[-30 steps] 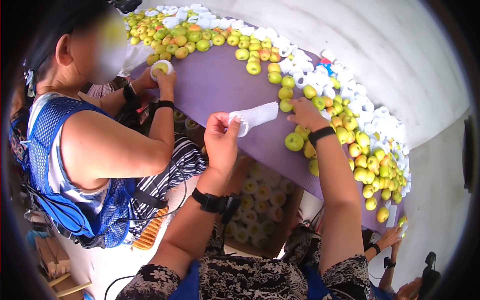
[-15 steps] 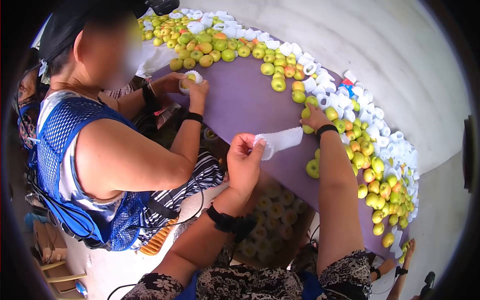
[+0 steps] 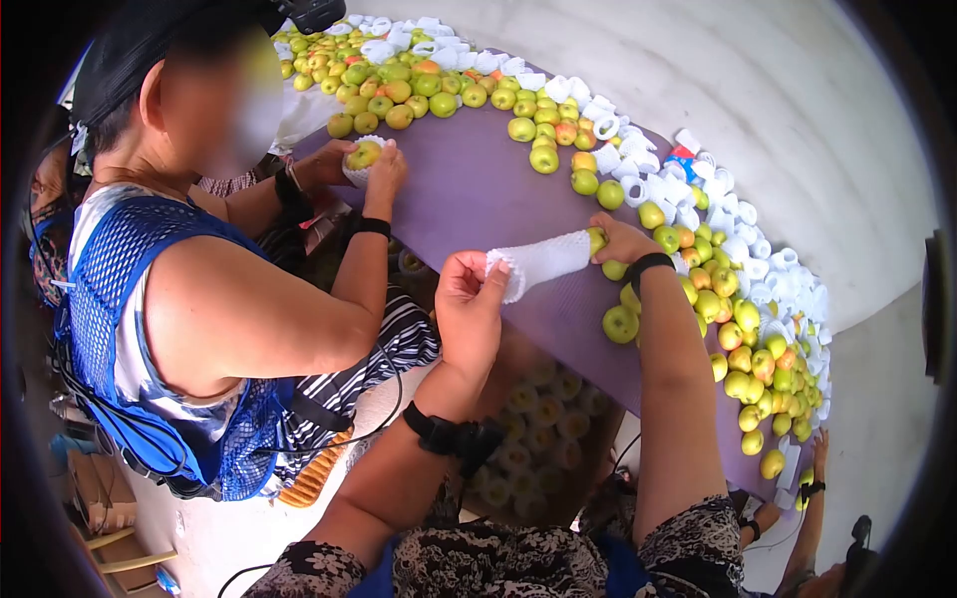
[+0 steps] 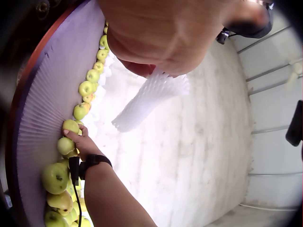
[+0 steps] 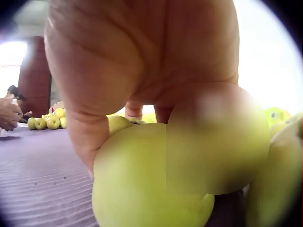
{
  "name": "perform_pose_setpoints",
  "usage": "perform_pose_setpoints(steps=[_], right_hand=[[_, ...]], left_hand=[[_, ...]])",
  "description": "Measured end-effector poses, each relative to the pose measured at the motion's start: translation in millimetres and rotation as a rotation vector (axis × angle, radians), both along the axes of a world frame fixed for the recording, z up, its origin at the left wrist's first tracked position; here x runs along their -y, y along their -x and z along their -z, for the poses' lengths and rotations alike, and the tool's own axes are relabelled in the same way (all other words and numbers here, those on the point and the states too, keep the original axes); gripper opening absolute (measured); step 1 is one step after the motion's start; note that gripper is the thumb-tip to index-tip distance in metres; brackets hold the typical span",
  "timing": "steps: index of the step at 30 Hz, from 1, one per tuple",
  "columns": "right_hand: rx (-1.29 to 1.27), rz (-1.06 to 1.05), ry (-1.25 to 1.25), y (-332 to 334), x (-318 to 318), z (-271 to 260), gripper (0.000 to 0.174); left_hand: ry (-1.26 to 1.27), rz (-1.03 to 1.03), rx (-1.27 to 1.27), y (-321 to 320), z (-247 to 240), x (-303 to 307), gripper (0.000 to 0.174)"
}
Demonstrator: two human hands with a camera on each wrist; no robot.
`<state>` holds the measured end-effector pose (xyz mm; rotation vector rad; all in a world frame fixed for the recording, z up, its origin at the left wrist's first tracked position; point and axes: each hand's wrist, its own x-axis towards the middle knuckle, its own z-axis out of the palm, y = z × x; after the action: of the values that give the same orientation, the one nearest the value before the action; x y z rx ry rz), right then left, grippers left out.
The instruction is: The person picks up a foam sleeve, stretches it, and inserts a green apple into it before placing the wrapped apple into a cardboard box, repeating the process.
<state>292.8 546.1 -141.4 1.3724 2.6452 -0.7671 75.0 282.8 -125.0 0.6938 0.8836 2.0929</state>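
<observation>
My left hand (image 3: 471, 309) pinches one end of a white foam net sleeve (image 3: 543, 261) between thumb and fingers, and the sleeve points right. In the left wrist view the sleeve (image 4: 149, 101) hangs limp below the fingers. My right hand (image 3: 626, 242) grips a yellow-green apple (image 3: 597, 240) at the near edge of the apple pile. The sleeve's far end overlaps this apple in the head view; the left wrist view shows the apple (image 4: 71, 126) apart from it, low at the purple table. Close below the right palm sits a large green apple (image 5: 147, 184).
A curved purple table (image 3: 469, 179) carries a long band of apples (image 3: 738, 339), with white foam sleeves (image 3: 758, 249) behind. Another person (image 3: 229, 299) at left holds an apple (image 3: 364, 154) in foam. Under the table stands a box of wrapped apples (image 3: 538, 429).
My right hand has reached into the pile, closed on an apple and drawn it back toward the sleeve. The left hand keeps its pinch. The head view has shifted slightly.
</observation>
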Motion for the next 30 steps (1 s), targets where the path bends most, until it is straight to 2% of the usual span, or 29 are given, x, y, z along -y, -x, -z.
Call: perform_pose_setpoints(steps=[4,8,11,14,15,18,21,23,24,26,28,29,30], right_hand=[[0.075,-0.114,0.006,9,24,-10,0.077],[0.074,-0.121,0.121,8,48,-27,0.069],[-0.224,-0.150,0.078,-2,90,-53,0.058],[-0.722,0.054,0.348,-20,128,-49,0.051],[-0.757,0.035,0.298,-24,151,-61,0.045],[-1.316,0.197,0.723,-44,204,-40,0.051],[-1.484,0.109,0.865,-54,251,-24,0.059],[-1.566,0.164,0.853,-61,279,-4,0.065],[-1.611,0.178,0.857,-55,282,5,0.068],[-1.576,0.183,0.810,-40,284,7,0.067],[-1.538,0.223,0.744,-35,295,-4,0.067],[-1.496,0.196,0.794,-34,293,-17,0.065],[-1.479,0.190,0.707,-32,290,-19,0.066]], left_hand=[[0.009,-0.034,0.003,0,-5,2,0.012],[0.010,-0.109,0.001,3,-2,-1,0.013],[0.004,-0.146,-0.002,4,3,-3,0.013],[0.023,-0.136,-0.031,1,11,-5,0.013],[0.038,-0.133,-0.035,-2,12,-7,0.013],[0.117,-0.085,-0.052,-15,12,-7,0.013],[0.128,-0.073,-0.145,-34,20,-8,0.013],[0.095,-0.122,-0.259,-43,37,-15,0.013],[0.083,-0.180,-0.344,-49,30,-11,0.013],[0.178,-0.108,-0.365,-55,21,-3,0.015],[0.163,-0.121,-0.433,-59,28,-6,0.016],[0.154,-0.121,-0.461,-63,32,-7,0.016],[0.154,-0.126,-0.497,-66,29,-6,0.017]])
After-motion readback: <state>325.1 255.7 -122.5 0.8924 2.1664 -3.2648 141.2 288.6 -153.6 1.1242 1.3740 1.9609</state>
